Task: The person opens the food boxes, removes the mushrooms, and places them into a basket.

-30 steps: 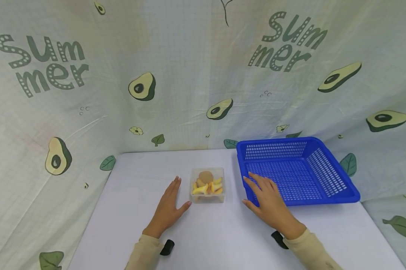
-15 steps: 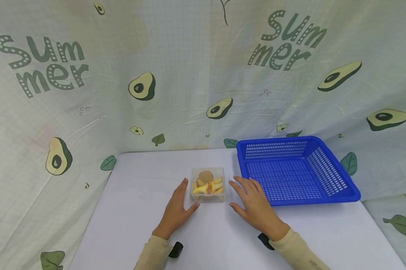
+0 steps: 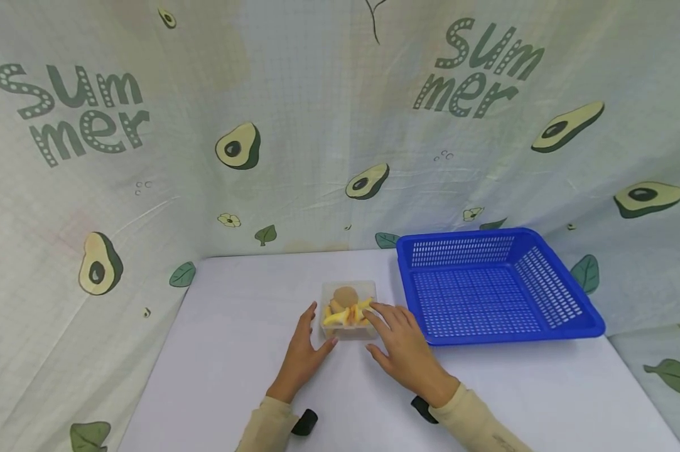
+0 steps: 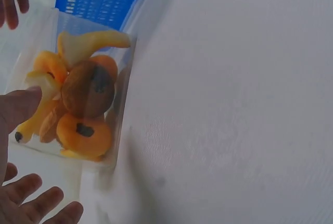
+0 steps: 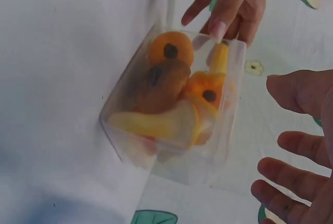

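Left hand [image 3: 301, 359] and right hand [image 3: 409, 353] both wide, flanking clear plastic box [image 3: 345, 334]; I'd close evenly from both sides, keeping it level.

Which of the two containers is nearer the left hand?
The clear box holding yellow, orange and brown pieces, beside the left hand; the blue basket stands farther off, to the right.

A clear plastic box [image 3: 346, 334] of yellow pieces [image 3: 337, 318] and a round brown item [image 3: 346, 295] stands on a white table [image 3: 232, 326]. The left hand [image 3: 301, 356] lies at its left; the right hand's [image 3: 405, 351] fingers overlap its right edge, contact unclear. Rightward sits a blue perforated basket [image 3: 475, 298], before an avocado-print cloth [image 3: 300, 81].
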### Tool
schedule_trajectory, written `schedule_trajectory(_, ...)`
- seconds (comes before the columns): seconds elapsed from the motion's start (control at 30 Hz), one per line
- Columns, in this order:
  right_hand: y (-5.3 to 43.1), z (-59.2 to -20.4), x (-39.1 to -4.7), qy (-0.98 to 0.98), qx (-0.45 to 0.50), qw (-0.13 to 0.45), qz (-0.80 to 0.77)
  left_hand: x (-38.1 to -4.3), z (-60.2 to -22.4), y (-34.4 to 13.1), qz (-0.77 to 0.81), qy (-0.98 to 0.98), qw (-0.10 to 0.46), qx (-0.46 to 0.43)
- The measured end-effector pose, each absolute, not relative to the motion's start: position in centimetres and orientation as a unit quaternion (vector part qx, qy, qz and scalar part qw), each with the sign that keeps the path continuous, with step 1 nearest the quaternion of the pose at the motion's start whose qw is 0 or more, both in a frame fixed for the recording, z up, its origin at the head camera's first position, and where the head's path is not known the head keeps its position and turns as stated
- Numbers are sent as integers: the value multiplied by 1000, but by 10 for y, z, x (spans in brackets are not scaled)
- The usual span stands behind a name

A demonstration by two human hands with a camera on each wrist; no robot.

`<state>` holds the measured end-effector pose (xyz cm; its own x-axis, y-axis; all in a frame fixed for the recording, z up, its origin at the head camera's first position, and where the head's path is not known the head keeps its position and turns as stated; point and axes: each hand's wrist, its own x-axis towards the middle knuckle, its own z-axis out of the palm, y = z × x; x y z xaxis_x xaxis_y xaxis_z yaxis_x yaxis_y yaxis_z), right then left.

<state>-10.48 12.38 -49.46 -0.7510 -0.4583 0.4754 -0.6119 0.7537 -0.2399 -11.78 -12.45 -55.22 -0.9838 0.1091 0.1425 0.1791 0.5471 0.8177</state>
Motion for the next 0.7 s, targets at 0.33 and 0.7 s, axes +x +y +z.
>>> schedule_trajectory(0.33, 108, -507, -109, -909, 281, 220, 213, -121, -561, -117, -530, -844, 53, -67)
schedule_trajectory(0.7, 97, -517, -118, -901, 259, 228, 264, -125, -565, -111, -583, -810, 58, -31)
